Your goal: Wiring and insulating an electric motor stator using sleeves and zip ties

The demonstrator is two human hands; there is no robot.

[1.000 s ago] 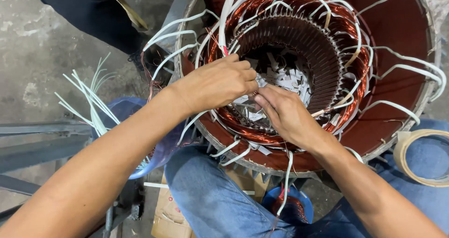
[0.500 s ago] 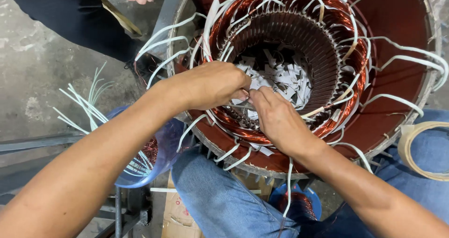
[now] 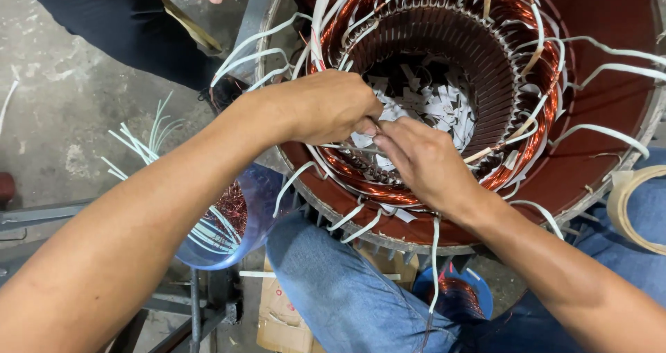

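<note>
Centre frame: left hand point(image 3: 326, 107) clenched, right hand point(image 3: 420, 159) fingers pinched, both touching at copper winding point(image 3: 534, 117) of stator point(image 3: 596, 166); held item hidden.

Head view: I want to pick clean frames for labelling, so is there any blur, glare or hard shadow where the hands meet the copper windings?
Head view: both hands, left hand and right hand, look sharp, no motion smear; light is even and soft, without hard shadows; the copper windings carry a mild sheen, not blown-out glare; the near forearms bulge at the frame's lower edge, wide-lens stretch; the bore's paper scraps stay readable.
</note>
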